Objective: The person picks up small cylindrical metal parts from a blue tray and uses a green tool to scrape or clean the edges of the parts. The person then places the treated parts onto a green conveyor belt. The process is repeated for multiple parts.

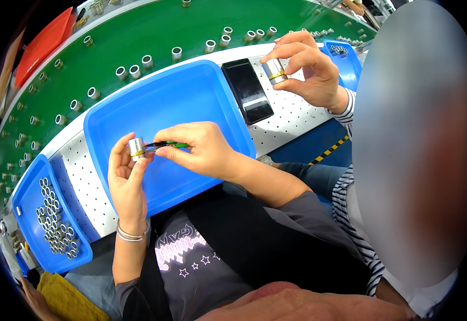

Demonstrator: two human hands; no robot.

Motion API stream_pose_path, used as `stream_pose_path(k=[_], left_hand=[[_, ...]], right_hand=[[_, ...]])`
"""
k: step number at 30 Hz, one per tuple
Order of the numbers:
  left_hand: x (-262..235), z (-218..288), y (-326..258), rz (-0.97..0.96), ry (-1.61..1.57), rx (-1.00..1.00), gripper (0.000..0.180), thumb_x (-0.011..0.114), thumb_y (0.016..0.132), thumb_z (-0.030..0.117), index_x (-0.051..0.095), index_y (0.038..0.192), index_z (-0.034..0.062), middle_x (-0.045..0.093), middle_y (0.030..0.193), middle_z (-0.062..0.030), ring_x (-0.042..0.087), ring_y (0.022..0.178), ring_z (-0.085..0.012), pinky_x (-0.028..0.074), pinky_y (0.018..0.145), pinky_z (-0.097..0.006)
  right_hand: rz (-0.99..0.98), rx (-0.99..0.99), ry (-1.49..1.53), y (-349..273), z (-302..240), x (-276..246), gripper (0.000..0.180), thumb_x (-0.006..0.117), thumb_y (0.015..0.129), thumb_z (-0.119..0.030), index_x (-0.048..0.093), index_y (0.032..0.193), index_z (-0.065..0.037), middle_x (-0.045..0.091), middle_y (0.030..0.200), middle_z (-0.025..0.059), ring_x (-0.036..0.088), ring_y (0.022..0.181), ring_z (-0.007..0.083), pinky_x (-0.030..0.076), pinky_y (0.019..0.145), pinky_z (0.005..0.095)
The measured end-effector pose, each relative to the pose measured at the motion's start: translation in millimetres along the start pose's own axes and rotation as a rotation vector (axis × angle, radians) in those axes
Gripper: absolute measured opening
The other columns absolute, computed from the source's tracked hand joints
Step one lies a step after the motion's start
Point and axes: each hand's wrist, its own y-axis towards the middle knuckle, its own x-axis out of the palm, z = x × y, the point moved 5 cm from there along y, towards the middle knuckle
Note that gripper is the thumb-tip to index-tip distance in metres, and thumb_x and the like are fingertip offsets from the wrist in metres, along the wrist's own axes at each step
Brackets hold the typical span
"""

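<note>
My left hand [128, 176] grips a short silver metal sleeve [136, 146] with a yellow band round its lower end, held upright over the blue tray [217, 80]. In my right hand [204, 150], pinched between thumb and fingers, is a slim black-and-green hand tool [173, 144]. Its thin tip reaches the right side of the sleeve; whether it touches is too small to tell. Beneath both hands lies the tray's bare blue bottom.
A co-worker's hand [314, 72] at the right holds up a similar sleeve [274, 70]. A black phone [248, 91] lies beside the tray. Several sleeves stand on the green conveyor belt [158, 40]. At the left, another blue tray [78, 255] carries many metal rings.
</note>
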Motion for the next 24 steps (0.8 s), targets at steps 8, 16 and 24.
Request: stream_pose_path(k=[8,16,24], left_hand=[[-5,-1,0,0.009,-0.033,0.009,0.043,0.057,0.087,0.004,0.043,0.127,0.0000,0.059,0.099,-0.0073,0.057,0.088,-0.0126,0.045,0.084,-0.026],[-6,3,-1,-0.018,-0.056,0.025,0.044,0.060,0.085,0.007,0.044,0.126,0.0006,0.059,0.099,-0.0073,0.057,0.088,-0.0128,0.045,0.083,-0.026],[-12,4,-3,-0.007,-0.064,0.014,0.046,0.063,0.084,0.009,0.045,0.126,0.0011,0.059,0.100,-0.0068,0.057,0.088,-0.0131,0.045,0.084,-0.026]], right_hand=[[0.031,-0.010,0.010,2,0,5,0.019,0.067,0.079,-0.022,0.067,0.090,-0.007,0.067,0.082,0.0081,0.063,0.068,0.0215,0.048,0.057,0.0285],[0.042,-0.006,-0.030,3,-6,6,0.019,0.065,0.079,-0.024,0.067,0.089,-0.008,0.067,0.082,0.0072,0.063,0.067,0.0224,0.047,0.055,0.0298],[0.030,0.003,-0.018,3,-5,13,0.021,0.065,0.080,-0.024,0.067,0.092,-0.007,0.067,0.084,0.0082,0.063,0.069,0.0236,0.048,0.057,0.0299]])
